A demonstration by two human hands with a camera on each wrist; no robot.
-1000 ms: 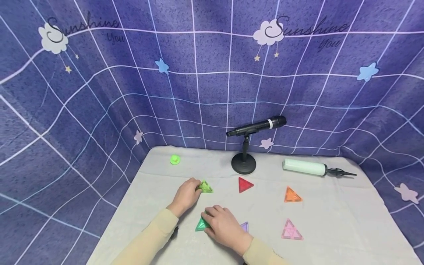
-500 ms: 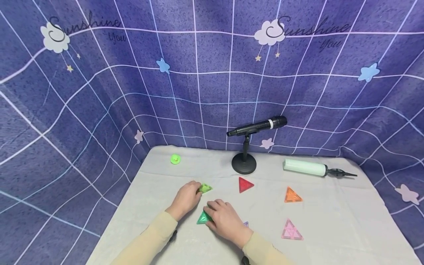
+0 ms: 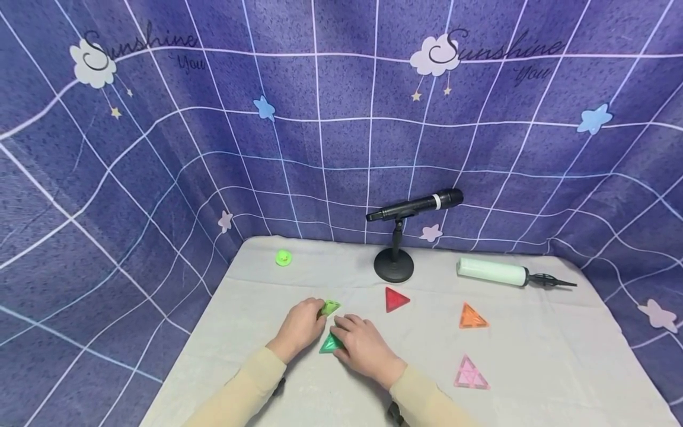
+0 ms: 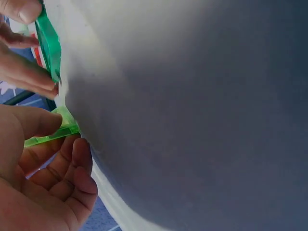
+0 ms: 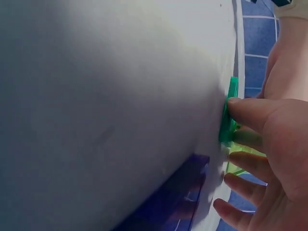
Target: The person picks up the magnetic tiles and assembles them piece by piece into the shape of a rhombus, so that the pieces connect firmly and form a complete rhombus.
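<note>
Near the middle of the white table (image 3: 245,299), each hand has one triangular tile, the two close together but apart. From my post I see the left hand (image 3: 301,325) pinching the lime tile (image 3: 331,308) at one side, thumb (image 4: 45,122) on its face, the lower fingers curled in below. The right hand (image 3: 368,350) grips the emerald tile (image 3: 329,344) between thumb and forefinger, its remaining fingers loosely spread. I cannot tell whether either tile touches the cloth.

Both look like thin, clear plastic, so I judge them light and stiff: they should not bend or sag, and a small pinch ought to be enough. I expect the smooth faces to be slippery and a corner hold to let the tile pivot; I would take one side edge near its middle, thumb on one face and fingers on the other, leaving the opposite edges free. They seem sturdy, though a hard squeeze could make one skid out. In the right wrist view a purple tile (image 5: 166,202) lies below the spread fingers, apart from the emerald one.
</note>
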